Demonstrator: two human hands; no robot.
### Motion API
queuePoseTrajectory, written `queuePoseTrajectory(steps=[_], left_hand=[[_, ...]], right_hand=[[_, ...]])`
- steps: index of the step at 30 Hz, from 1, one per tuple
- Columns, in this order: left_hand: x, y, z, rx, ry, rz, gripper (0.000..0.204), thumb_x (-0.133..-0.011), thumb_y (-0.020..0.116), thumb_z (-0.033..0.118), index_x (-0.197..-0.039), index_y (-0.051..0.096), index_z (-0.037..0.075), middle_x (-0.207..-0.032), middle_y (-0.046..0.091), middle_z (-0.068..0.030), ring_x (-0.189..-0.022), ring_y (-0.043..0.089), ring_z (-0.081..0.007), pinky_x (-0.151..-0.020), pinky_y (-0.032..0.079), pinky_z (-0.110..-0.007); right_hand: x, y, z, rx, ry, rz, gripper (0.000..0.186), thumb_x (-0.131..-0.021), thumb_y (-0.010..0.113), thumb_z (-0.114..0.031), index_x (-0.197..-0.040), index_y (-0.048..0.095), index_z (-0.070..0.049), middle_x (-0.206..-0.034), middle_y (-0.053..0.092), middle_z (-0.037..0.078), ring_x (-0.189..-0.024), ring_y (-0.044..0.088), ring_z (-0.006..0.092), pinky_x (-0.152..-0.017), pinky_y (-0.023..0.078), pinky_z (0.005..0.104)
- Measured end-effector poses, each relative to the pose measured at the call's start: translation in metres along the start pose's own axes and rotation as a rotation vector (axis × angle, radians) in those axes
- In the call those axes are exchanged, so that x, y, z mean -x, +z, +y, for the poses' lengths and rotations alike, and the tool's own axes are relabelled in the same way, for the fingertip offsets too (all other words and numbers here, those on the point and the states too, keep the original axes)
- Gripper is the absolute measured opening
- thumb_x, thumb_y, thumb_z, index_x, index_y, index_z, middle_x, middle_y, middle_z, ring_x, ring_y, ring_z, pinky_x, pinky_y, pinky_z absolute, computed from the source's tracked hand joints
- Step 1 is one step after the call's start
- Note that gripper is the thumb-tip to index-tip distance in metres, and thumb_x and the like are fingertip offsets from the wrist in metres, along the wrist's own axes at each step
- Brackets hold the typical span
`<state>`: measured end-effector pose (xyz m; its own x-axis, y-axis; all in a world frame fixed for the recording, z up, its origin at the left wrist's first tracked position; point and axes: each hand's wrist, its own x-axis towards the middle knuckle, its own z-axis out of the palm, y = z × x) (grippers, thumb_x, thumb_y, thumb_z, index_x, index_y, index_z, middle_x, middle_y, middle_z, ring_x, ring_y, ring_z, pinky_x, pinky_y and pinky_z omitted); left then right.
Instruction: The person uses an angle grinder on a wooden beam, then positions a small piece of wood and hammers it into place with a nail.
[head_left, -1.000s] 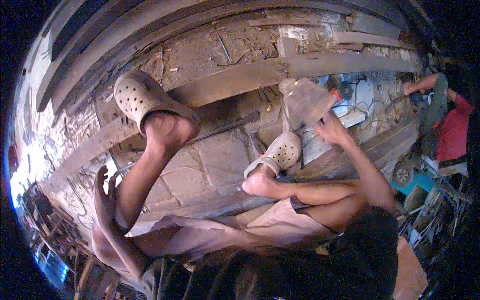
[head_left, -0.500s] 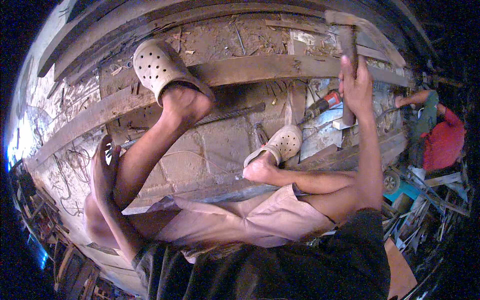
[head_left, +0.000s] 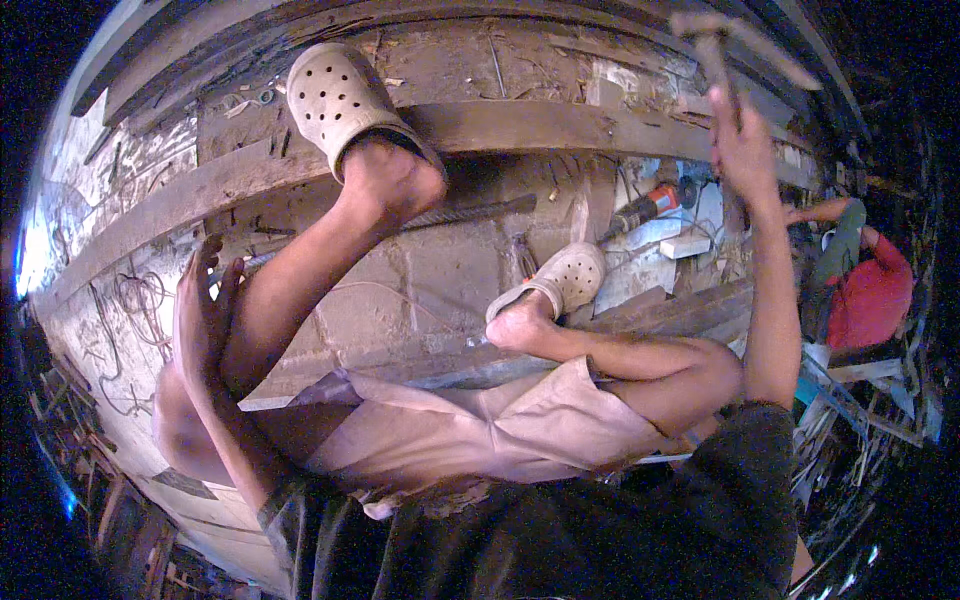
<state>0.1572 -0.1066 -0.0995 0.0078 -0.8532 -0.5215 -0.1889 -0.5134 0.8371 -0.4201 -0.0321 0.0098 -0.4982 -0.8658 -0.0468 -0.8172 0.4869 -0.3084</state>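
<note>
A long, rough wooden plank point(head_left: 560, 128) bows across the upper view. On its near side sits the camera wearer, in a dark shirt point(head_left: 520, 550) and pale shorts point(head_left: 480, 430). Past the plank's right end is a co-worker in a red top point(head_left: 875, 300). A motion-blurred adze-like tool point(head_left: 717, 65) has its head beyond the plank's right part. The beige, perforated left clog point(head_left: 338, 95) lies across the plank; the right clog point(head_left: 578, 275) is on the near side, apart from it. The right hand point(head_left: 745, 155), in front of the plank's right part, has fingers clamped around the tool's handle. The left hand point(head_left: 203, 320), nearer than the plank's left part, rests against the left shin point(head_left: 300, 290), fingers bent and apart. Near side, rightward: a red-and-black power tool point(head_left: 640, 209), then a pale block point(head_left: 685, 246).
</note>
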Motion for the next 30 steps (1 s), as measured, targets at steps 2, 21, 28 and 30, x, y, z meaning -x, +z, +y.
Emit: queuePoseTrajectory(steps=[2, 21, 28, 30], left_hand=[[0.002, -0.001, 0.003, -0.214, 0.083, -0.004, 0.039, -0.088, 0.055, 0.017, -0.122, 0.048, 0.0, -0.116, 0.057, -0.0214, -0.108, 0.055, -0.0316, -0.092, 0.042, -0.037], [0.025, 0.022, 0.036, -1.075, 0.351, -0.051, 0.041, -0.089, 0.055, 0.024, -0.122, 0.049, 0.0, -0.117, 0.056, -0.0203, -0.109, 0.053, -0.0338, -0.093, 0.041, -0.039], [0.007, 0.02, 0.021, -1.028, 0.45, -0.058, 0.041, -0.088, 0.055, 0.023, -0.122, 0.049, -0.001, -0.119, 0.055, -0.0205, -0.113, 0.052, -0.0338, -0.095, 0.039, -0.039], [0.016, 0.021, 0.029, -1.022, 0.418, -0.067, 0.041, -0.088, 0.055, 0.023, -0.122, 0.049, -0.001, -0.119, 0.055, -0.0203, -0.112, 0.052, -0.0337, -0.095, 0.039, -0.039]], right_hand=[[-0.01, -0.002, -0.003, -0.004, -0.056, 0.199, 0.057, -0.09, 0.042, -0.052, -0.105, 0.054, 0.002, -0.079, 0.061, 0.024, -0.073, 0.061, 0.0404, -0.069, 0.048, 0.0453], [0.004, -0.021, -0.011, -0.195, -0.051, 0.472, 0.045, -0.091, 0.044, -0.049, -0.081, 0.047, -0.006, -0.062, 0.052, 0.005, -0.046, 0.05, 0.0135, -0.044, 0.042, 0.029], [0.092, 0.166, 0.09, 0.119, 0.237, -0.053, 0.054, -0.089, 0.046, -0.046, -0.1, 0.055, 0.006, -0.082, 0.062, 0.027, -0.075, 0.06, 0.0437, -0.069, 0.048, 0.0474], [0.09, 0.134, 0.083, -0.116, 0.29, -0.147, 0.056, -0.088, 0.047, -0.05, -0.098, 0.055, 0.005, -0.074, 0.061, 0.024, -0.062, 0.06, 0.0385, -0.064, 0.049, 0.0458]])
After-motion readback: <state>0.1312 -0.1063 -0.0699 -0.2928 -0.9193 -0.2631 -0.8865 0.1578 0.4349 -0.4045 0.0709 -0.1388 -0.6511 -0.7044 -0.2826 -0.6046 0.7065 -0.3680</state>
